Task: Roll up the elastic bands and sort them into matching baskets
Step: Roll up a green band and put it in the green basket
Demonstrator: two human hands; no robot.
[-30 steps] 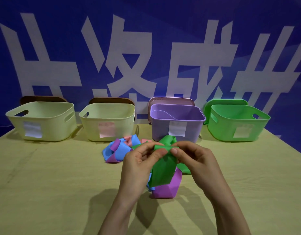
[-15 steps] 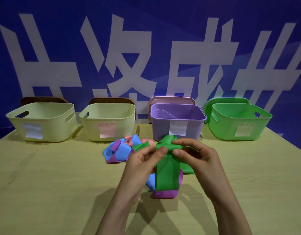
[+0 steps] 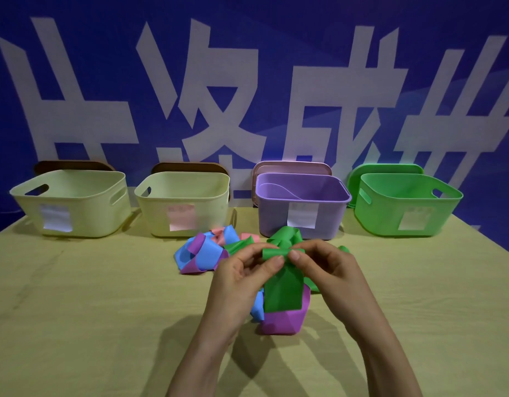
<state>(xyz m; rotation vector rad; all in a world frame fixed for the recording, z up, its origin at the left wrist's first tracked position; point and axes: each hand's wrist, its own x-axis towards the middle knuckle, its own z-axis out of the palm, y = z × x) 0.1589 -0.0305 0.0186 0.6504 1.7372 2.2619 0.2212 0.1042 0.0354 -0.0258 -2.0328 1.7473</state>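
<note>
A green elastic band [image 3: 283, 287] hangs between my hands above the table. My left hand [image 3: 241, 279] and my right hand [image 3: 327, 270] both pinch its rolled top end with thumbs and fingertips. Under it lies a purple band [image 3: 281, 322] with a blue band [image 3: 257, 308] beside it. A tangle of blue, purple, pink and green bands [image 3: 203, 253] lies left of my hands. Four baskets stand in a row at the back: two pale yellow ones [image 3: 72, 207] [image 3: 184, 204], a purple one [image 3: 302, 207] and a green one [image 3: 407, 204].
Lids lean behind each basket against the blue wall with white characters. Each basket carries a paper label on its front. The wooden table [image 3: 90, 310] stretches bare to the left and right of my arms.
The roll at the green band's top has grown slightly as my fingers turned it, and the hanging tail has shortened. My hands stay in about the same place.
</note>
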